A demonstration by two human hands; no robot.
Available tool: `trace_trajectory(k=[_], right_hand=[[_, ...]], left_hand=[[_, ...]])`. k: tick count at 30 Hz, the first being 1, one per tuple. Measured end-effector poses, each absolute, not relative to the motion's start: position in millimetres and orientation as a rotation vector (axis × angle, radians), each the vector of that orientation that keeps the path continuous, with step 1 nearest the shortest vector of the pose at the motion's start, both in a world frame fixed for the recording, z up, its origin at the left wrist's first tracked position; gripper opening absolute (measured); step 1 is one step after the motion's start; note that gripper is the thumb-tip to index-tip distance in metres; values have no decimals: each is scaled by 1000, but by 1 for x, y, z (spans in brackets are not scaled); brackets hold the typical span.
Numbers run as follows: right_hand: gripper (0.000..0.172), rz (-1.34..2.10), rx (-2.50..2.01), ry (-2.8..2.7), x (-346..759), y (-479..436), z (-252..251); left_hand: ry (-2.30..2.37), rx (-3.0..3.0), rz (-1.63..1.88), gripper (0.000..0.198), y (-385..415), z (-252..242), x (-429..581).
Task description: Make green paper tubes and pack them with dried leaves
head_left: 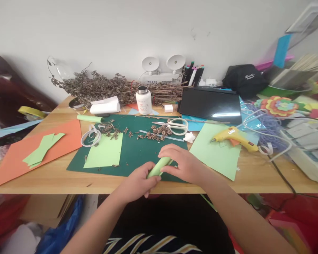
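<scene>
Between my two hands is a tube of rolled light green paper [159,167], tilted up to the right above the front of the dark green cutting mat [137,155]. My left hand [142,179] is closed round its lower end. Near the upper end, my right hand [184,163] grips it with fingers and thumb. Beyond them lie white-handled scissors [178,126], dried flower heads [153,136] and a clear glue stick [175,138]. A square of green paper [106,151] rests at the mat's left, with a roll of tape [91,137] at its corner.
A yellow glue gun [234,136] lies on green paper [214,150] at the right, its cable trailing. Orange paper [66,137] with green strips [42,150] is at left. Behind stand an uncapped white bottle [143,101], dried branches [100,88] and a black tray [210,104].
</scene>
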State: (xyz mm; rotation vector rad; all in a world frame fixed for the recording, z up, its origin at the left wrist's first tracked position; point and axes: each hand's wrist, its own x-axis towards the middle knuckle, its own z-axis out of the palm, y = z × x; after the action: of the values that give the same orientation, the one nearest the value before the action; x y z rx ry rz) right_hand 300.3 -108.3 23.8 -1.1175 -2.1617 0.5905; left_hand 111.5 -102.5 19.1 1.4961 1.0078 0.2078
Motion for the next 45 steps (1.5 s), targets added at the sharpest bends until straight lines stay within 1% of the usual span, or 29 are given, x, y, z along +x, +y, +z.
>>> trace_trajectory(k=[3, 5, 7, 9, 10, 15, 19, 21, 22, 25, 27, 28, 30, 33, 35, 37, 39, 43, 45], right_hand=[[39, 981, -1128, -1787, 290, -114, 18], [43, 1233, -1075, -1507, 281, -117, 11], [36, 1427, -997, -1281, 275, -118, 3], [25, 1544, -926, -1151, 271, -118, -2], [22, 1586, -887, -1118, 270, -118, -4], [25, 1769, -615, -1098, 270, -118, -7], [32, 1780, -613, -1163, 269, -121, -3], [33, 1740, -684, -1196, 269, -124, 1], [30, 1715, -736, -1207, 268, -126, 4], [15, 1638, -906, -1237, 266, -130, 13], [11, 1601, -986, -1264, 265, -133, 18], [13, 1581, -1015, -1278, 264, -134, 19], [16, 1557, -1052, -1310, 263, -136, 20], [20, 1495, -1107, -1376, 262, -138, 17], [21, 1399, -1161, -1419, 261, -138, 14], [22, 1319, -1202, -1437, 261, -138, 11], [21, 1321, -1212, -1423, 261, -137, 8], [20, 1393, -1202, -1354, 259, -138, 5], [20, 1416, -1199, -1335, 258, -139, 5]], left_hand=[[870, 1184, 391, 19, -115, 11, 115], [833, 1069, 498, 22, -122, 6, 118], [818, 1004, 562, 22, -128, 2, 121], [785, 955, 594, 20, -132, -1, 121], [749, 919, 608, 20, -134, -3, 121], [389, 657, 615, 18, -140, -10, 122], [313, 657, 621, 20, -145, -15, 127], [379, 721, 654, 26, -146, -16, 128], [437, 768, 670, 29, -147, -17, 127], [667, 903, 698, 38, -148, -15, 124], [812, 963, 685, 45, -148, -11, 122], [872, 988, 684, 45, -149, -9, 122], [976, 1042, 716, 39, -150, -4, 123], [1103, 1123, 846, 27, -152, 1, 125], [1184, 1216, 954, 22, -152, -1, 124], [1251, 1354, 1054, 23, -150, -6, 120], [1288, 1484, 1119, 28, -148, -13, 116], [1372, 1604, 1064, 37, -146, -19, 109], [1432, 1628, 1028, 37, -147, -16, 107]])
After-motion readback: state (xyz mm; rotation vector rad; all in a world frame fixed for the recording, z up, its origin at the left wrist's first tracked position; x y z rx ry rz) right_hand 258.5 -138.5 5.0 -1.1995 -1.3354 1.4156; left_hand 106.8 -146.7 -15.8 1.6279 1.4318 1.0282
